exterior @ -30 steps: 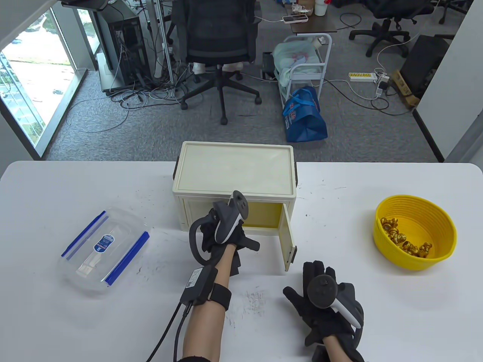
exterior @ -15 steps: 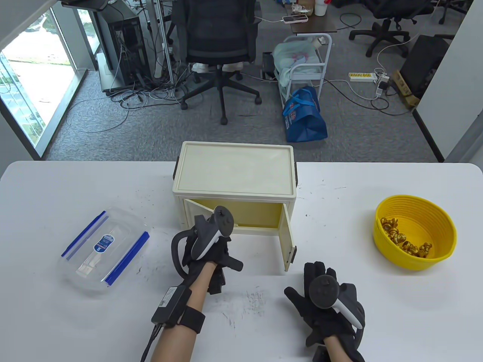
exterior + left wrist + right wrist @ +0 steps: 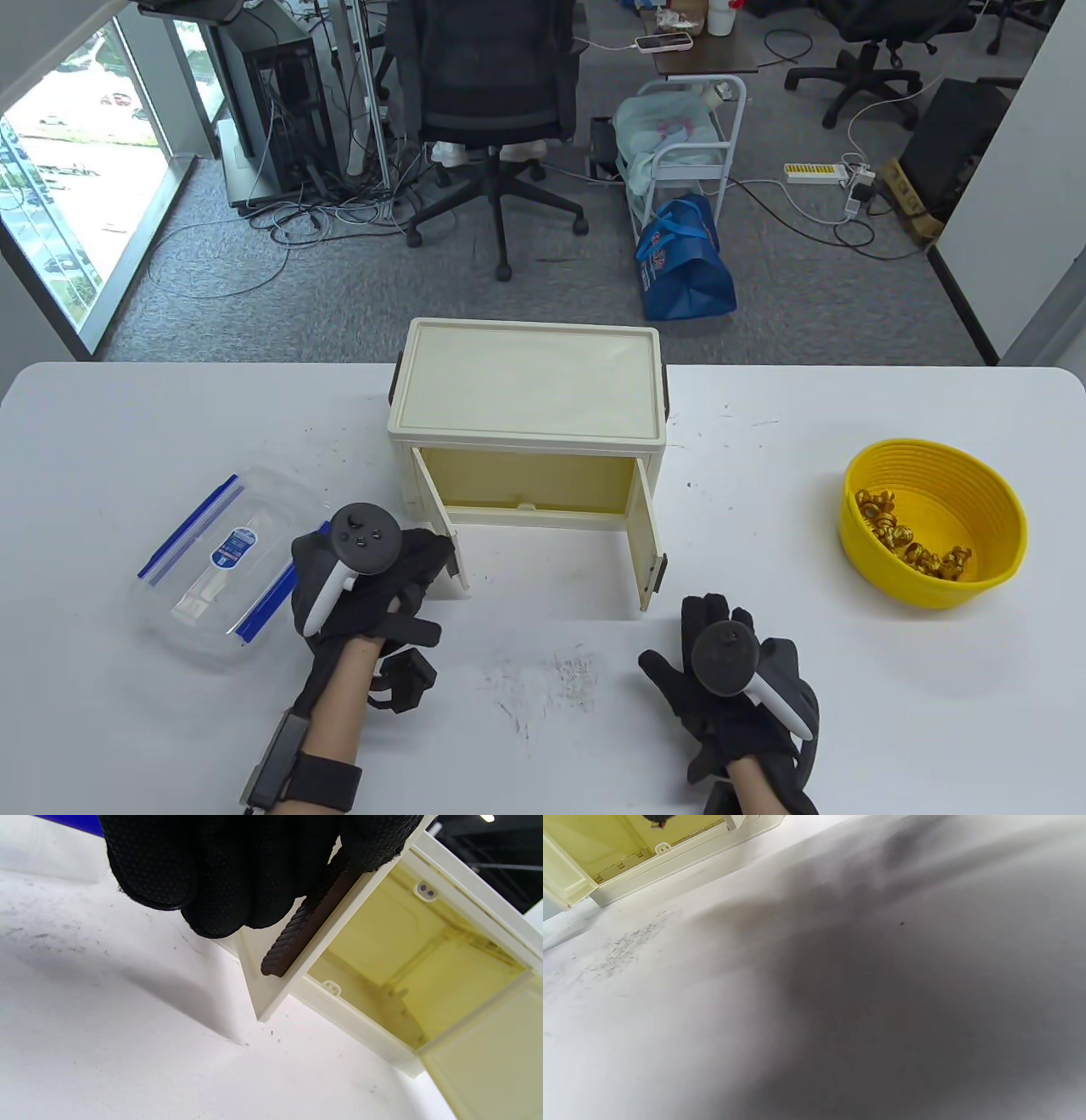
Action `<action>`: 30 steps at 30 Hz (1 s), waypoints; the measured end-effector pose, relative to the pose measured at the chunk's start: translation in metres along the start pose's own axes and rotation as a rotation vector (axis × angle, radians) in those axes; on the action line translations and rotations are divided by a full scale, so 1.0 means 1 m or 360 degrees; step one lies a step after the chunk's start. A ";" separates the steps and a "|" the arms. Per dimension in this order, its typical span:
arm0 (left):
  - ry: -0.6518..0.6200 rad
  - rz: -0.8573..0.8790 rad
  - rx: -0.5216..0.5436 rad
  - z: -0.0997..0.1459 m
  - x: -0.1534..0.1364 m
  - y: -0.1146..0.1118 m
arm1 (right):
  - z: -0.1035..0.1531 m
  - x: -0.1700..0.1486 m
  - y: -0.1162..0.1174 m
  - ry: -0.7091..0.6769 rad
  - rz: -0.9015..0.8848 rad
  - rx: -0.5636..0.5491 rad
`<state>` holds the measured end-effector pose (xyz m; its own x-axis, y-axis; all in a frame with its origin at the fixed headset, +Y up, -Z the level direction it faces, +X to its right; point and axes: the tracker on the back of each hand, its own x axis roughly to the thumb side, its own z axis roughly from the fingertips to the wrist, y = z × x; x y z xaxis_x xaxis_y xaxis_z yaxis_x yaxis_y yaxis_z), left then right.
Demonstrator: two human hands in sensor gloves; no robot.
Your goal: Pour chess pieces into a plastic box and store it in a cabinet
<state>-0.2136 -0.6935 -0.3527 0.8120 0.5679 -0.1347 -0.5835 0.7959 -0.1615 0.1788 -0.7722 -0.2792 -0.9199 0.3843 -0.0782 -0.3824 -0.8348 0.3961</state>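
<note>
The left hand (image 3: pixel 365 586) grasps the dark handle (image 3: pixel 297 938) on the cabinet (image 3: pixel 526 399)'s left door (image 3: pixel 445 543), fingers curled over its edge, holding the door swung wide so the interior is accessible. The right door (image 3: pixel 649 543) stands open too. The right hand (image 3: pixel 734 688) rests flat and released on the table (image 3: pixel 848 722), near right. The plastic box (image 3: pixel 229 560), lid on, lies left of the cabinet; the chess pieces (image 3: pixel 912 543) sit in the yellow bowl (image 3: pixel 933 518), far right.

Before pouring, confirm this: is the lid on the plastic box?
Yes, the clear plastic box lies at the table's left with its blue-clipped lid on it, and the chess pieces sit in the yellow bowl.
</note>
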 end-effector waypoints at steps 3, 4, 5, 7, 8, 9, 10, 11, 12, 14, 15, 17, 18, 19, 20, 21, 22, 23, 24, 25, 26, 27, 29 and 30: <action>0.0001 0.0087 0.0014 0.002 -0.010 0.001 | 0.001 -0.002 0.000 0.0011 -0.0012 0.0001; 0.0007 0.0128 0.0018 0.003 -0.015 0.002 | 0.001 -0.002 -0.001 0.0013 -0.0018 0.0001; 0.0010 0.0153 0.0019 0.003 -0.017 0.002 | 0.001 -0.003 -0.001 0.0012 -0.0025 0.0001; 0.0020 0.0232 0.0008 0.004 -0.027 0.004 | 0.001 -0.003 -0.002 0.0006 -0.0043 -0.0001; 0.0025 0.0261 0.0008 0.004 -0.030 0.004 | 0.001 -0.004 -0.002 0.0006 -0.0045 -0.0001; 0.0033 0.0306 0.0010 0.004 -0.034 0.005 | 0.001 -0.004 -0.002 0.0008 -0.0048 0.0000; 0.0044 0.0354 0.0006 0.004 -0.039 0.006 | 0.001 -0.004 -0.002 0.0011 -0.0050 0.0001; 0.0049 0.0382 0.0004 0.004 -0.042 0.006 | 0.001 -0.004 -0.002 0.0012 -0.0051 0.0002; 0.0057 0.0428 0.0002 0.004 -0.047 0.007 | 0.001 -0.004 -0.002 0.0016 -0.0051 0.0006; 0.0068 0.0478 -0.0004 0.004 -0.053 0.008 | 0.001 -0.004 -0.002 0.0022 -0.0050 0.0008; 0.0071 0.0488 -0.0003 0.004 -0.055 0.009 | 0.001 -0.004 -0.003 0.0025 -0.0049 0.0008; 0.0080 0.0505 0.0010 0.004 -0.060 0.010 | 0.001 -0.004 -0.003 0.0029 -0.0048 0.0006; 0.0082 0.0510 0.0016 0.004 -0.061 0.011 | 0.002 -0.005 -0.003 0.0030 -0.0049 0.0008; 0.0083 0.0510 0.0026 0.005 -0.063 0.012 | 0.002 -0.005 -0.003 0.0032 -0.0051 0.0008; 0.0082 0.0504 0.0031 0.004 -0.065 0.013 | 0.001 -0.005 -0.003 0.0033 -0.0052 0.0009; 0.0080 0.0498 0.0035 0.004 -0.066 0.014 | 0.001 -0.005 -0.003 0.0033 -0.0057 0.0011; 0.0089 0.0505 0.0039 0.004 -0.068 0.015 | 0.001 -0.005 -0.003 0.0032 -0.0061 0.0013; 0.0094 0.0513 0.0042 0.004 -0.069 0.015 | 0.001 -0.005 -0.003 0.0032 -0.0063 0.0014; 0.0099 0.0524 0.0044 0.004 -0.070 0.016 | 0.001 -0.005 -0.003 0.0032 -0.0064 0.0017; 0.0102 0.0533 0.0042 0.004 -0.072 0.016 | 0.001 -0.005 -0.003 0.0034 -0.0063 0.0020; 0.0108 0.0541 0.0044 0.004 -0.073 0.017 | 0.001 -0.005 -0.003 0.0036 -0.0061 0.0021; 0.0113 0.0546 0.0047 0.004 -0.074 0.017 | 0.001 -0.005 -0.003 0.0039 -0.0055 0.0022; 0.0115 0.0548 0.0047 0.003 -0.075 0.017 | 0.002 -0.005 -0.003 0.0042 -0.0050 0.0021; 0.0116 0.0547 0.0046 0.003 -0.075 0.018 | 0.002 -0.005 -0.003 0.0043 -0.0048 0.0018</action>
<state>-0.2847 -0.7210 -0.3422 0.5643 0.7881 -0.2458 -0.8210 0.5669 -0.0671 0.1850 -0.7712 -0.2783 -0.9100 0.3984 -0.1151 -0.4093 -0.8184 0.4033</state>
